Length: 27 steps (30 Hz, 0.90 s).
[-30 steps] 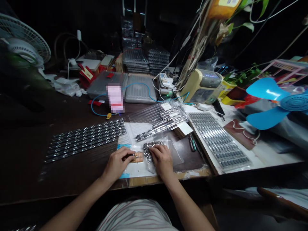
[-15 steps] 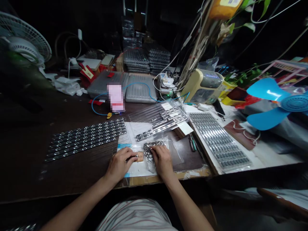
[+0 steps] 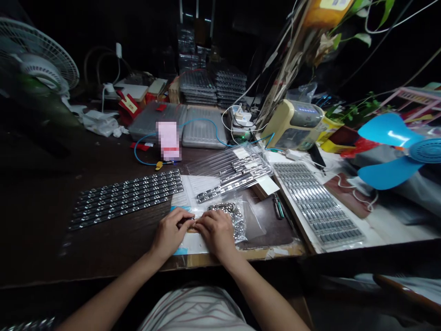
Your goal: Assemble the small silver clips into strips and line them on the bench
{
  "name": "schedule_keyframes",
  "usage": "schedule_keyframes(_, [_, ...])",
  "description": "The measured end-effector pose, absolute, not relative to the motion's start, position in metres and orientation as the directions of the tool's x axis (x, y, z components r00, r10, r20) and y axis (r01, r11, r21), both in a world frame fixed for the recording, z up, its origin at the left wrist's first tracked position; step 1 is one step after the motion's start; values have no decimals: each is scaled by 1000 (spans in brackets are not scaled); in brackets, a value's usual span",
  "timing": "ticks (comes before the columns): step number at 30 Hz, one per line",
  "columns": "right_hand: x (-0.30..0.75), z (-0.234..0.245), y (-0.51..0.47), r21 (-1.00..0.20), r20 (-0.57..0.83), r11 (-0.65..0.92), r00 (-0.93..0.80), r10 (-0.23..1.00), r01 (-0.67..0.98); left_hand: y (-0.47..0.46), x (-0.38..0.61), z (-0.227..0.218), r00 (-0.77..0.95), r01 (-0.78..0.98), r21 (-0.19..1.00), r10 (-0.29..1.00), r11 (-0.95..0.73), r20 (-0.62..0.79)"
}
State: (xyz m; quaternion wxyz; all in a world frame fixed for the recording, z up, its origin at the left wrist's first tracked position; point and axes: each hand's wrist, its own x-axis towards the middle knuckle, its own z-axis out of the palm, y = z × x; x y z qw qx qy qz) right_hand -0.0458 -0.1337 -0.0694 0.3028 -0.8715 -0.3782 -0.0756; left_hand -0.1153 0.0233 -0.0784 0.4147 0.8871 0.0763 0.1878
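My left hand (image 3: pixel 171 233) is closed in a pinch over a small orange-brown block (image 3: pixel 192 229) at the table's front edge. A bit of something dark and shiny shows by its fingertips, too small to name. My right hand (image 3: pixel 217 233) is also closed, its fingertips meeting the left ones above the block; what they pinch is hidden. Just right of that hand lies a clear plastic bag (image 3: pixel 239 225) full of small shiny metal parts. Behind the hands sits a clear ribbed tray (image 3: pixel 210 170) with dark, metal-dotted pieces in some grooves. White paper (image 3: pixel 198 246) lies beneath the block.
Dark strips with shiny fittings (image 3: pixel 127 197) lie in rows at left. A filled tray (image 3: pixel 317 202) rests on the white board at right, near a green-handled screwdriver (image 3: pixel 278 207). A blue-bladed fan (image 3: pixel 389 170) stands far right; a phone (image 3: pixel 168 140) and cable stand behind.
My right hand has left the bag of metal parts and moved left to the block, where its fingertips meet my left hand's. The left hand has stayed by the block.
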Motion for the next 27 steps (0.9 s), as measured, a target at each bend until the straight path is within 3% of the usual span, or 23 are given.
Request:
schedule_keyframes(12, [-49, -72, -131, -413, 351, -531, 667, 657, 740, 23, -115, -78, 915, -22, 780, 302, -625, 267])
schedule_keyframes(16, [-41, -67, -141, -392, 377, -571, 692, 616, 721, 23, -113, -72, 923, -10, 782, 295, -623, 247])
schedule_keyframes(21, [-25, -68, -159, -348, 366, -622, 713, 598, 701, 11, -108, -61, 945, -52, 706, 194, -707, 264])
schedule_keyframes(27, [-23, -78, -164, -410, 386, -609, 734, 559, 679, -2, -105, -67, 953, -118, 642, 96, -757, 289])
